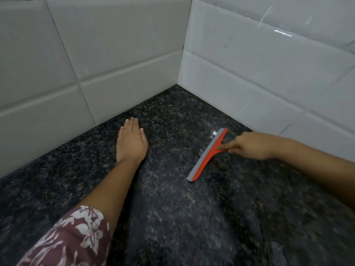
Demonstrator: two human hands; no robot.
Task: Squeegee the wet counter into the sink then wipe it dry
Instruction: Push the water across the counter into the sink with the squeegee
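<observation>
An orange squeegee [207, 156] with a grey rubber blade lies with its blade on the dark speckled granite counter [172, 208], running diagonally from near the right wall toward me. My right hand [247, 145] grips its short handle from the right. My left hand [131, 141] rests flat, palm down, on the counter to the left of the squeegee, close to the left wall, holding nothing. A wet sheen shows on the stone around the blade's far end. No sink and no cloth are in view.
White tiled walls [115, 54] meet in a corner [179, 84] at the back of the counter, closing it off on the left and right. My patterned sleeve [76, 240] fills the bottom left.
</observation>
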